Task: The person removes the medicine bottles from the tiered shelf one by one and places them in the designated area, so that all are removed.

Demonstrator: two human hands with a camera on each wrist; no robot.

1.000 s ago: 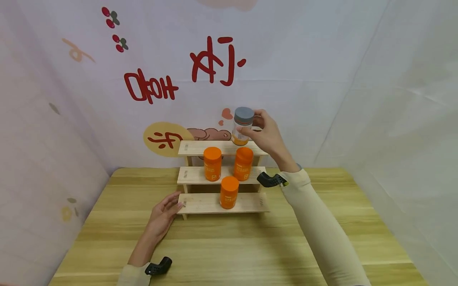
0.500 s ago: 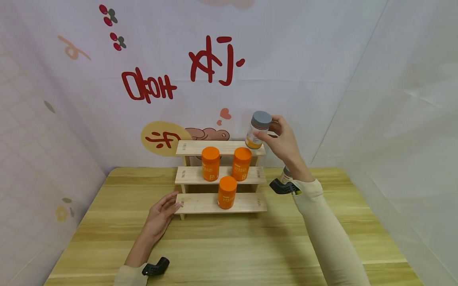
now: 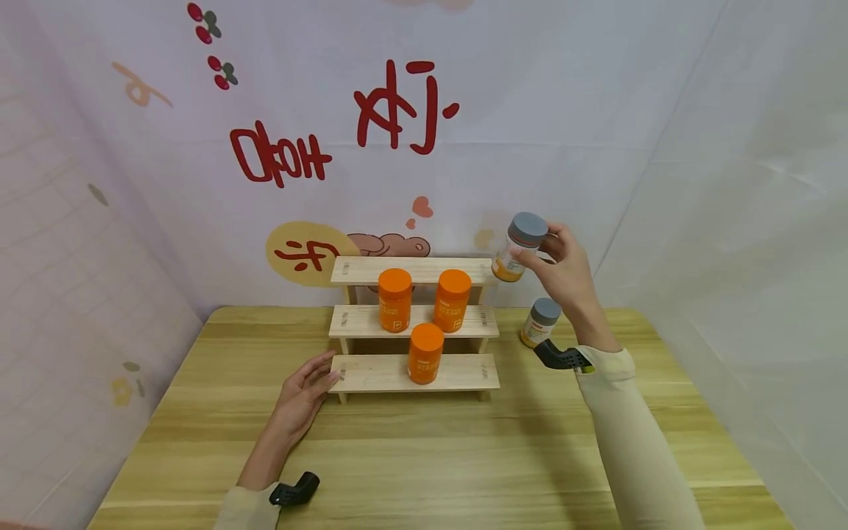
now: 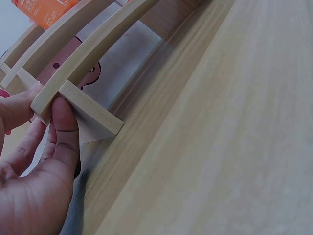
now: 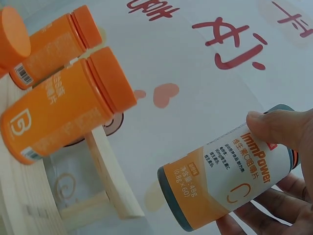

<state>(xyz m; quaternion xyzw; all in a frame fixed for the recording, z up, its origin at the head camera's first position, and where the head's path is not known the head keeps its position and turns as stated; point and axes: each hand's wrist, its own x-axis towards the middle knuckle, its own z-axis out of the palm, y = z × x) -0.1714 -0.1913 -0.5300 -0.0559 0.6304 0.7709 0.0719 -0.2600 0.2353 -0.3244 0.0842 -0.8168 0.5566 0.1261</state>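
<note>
My right hand (image 3: 563,269) holds a white-and-orange vitamin bottle (image 3: 514,258) with a grey lid, tilted, beside the right end of the top tier. Its label (image 5: 239,166) faces the right wrist camera, thumb on one side and fingers behind. At the other side, my left hand (image 3: 301,397) pinches the left end of the lowest board of a three-tier wooden display rack (image 3: 371,374); in the left wrist view the thumb lies over the board (image 4: 73,63) and a finger under it. Orange bottles (image 3: 394,302) (image 3: 453,302) stand on the middle tier, and another orange bottle (image 3: 425,355) on the lowest.
A second grey-lidded bottle (image 3: 539,324) stands on the wooden table (image 3: 424,464), right of the rack and below my right hand. A printed white cloth (image 3: 530,110) hangs right behind the rack, and plain cloth walls flank the table on both sides.
My right hand has carried the grey-lidded bottle rightward and slightly down, from above the top tier to past its right end. The second grey-lidded bottle has come into view. My left hand stays put.
</note>
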